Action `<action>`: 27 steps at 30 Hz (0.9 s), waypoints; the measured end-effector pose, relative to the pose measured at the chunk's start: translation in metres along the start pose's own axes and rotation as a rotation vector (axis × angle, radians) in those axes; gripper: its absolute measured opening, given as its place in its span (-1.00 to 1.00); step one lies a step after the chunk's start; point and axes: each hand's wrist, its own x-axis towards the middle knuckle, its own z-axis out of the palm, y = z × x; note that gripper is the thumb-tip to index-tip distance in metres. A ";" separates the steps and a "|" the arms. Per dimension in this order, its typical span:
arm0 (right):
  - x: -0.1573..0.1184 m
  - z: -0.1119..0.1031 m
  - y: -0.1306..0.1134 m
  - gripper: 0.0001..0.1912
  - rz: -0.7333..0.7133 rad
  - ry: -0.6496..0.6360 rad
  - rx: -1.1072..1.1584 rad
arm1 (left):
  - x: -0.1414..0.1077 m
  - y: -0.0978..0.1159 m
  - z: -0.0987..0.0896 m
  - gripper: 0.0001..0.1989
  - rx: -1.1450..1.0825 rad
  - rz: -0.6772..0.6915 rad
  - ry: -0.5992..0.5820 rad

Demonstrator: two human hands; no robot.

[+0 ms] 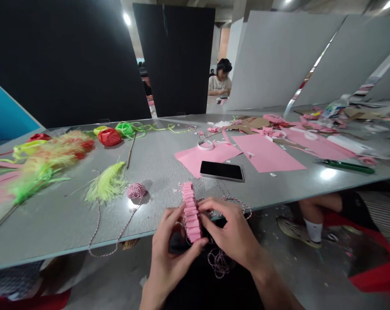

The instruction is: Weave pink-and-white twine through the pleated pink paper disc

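Both my hands hold a pleated strip of pink paper upright just past the table's front edge. My left hand pinches its lower part from the left, and my right hand presses its right side. Pink-and-white twine runs through the strip and hangs in loops below my right wrist. Its ball lies on the grey table to the left of my hands, and a loose length droops over the edge. A black smartphone lies face up beyond my hands.
Pink paper sheets, a tape roll, a green-handled tool, yellow-green feathers and a red raffia bundle lie on the table. A seated person is behind dark partitions. Someone's legs show at the right.
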 end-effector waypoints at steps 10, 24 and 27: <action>-0.006 -0.042 0.042 -0.86 0.219 0.186 -0.329 | 0.002 0.001 -0.010 -0.44 0.004 0.001 0.012; 0.001 -0.005 -0.006 -0.84 -0.118 -0.022 0.007 | 0.002 0.006 -0.010 -0.43 0.067 0.074 -0.046; 0.000 -0.018 0.014 -0.87 -0.051 0.038 -0.128 | 0.003 0.005 -0.011 -0.42 0.061 0.065 -0.041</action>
